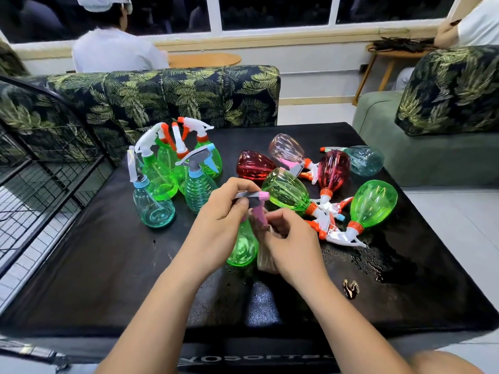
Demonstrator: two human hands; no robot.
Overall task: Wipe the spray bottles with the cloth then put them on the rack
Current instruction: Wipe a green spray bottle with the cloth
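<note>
- Green translucent spray bottle [243, 247] stands upright at the middle front of the black table cover [108, 265], its pink and grey spray head [253, 197] uppermost. Whether its base touches the cover cannot be told.
- Left hand [224, 211] grips the spray head, fingers and thumb curled round it.
- Right hand [291, 238] pinches a pale cloth [266, 257] with curled fingers and holds it against the bottle's neck. The cloth hangs just beside the bottle's body.
- Upright bottles [172, 168], green and pale blue, stand clustered at the table's left rear.
- Lying bottles [324, 179], red, pink, green and blue, rest on their sides at the right rear, their heads tangled together.
- Black wire rack [40, 163] stands beside the table's left edge.
- Water droplets [367, 263] show on the cover at the right front.
- Leaf-patterned sofa [189, 90] stands behind the table.
</note>
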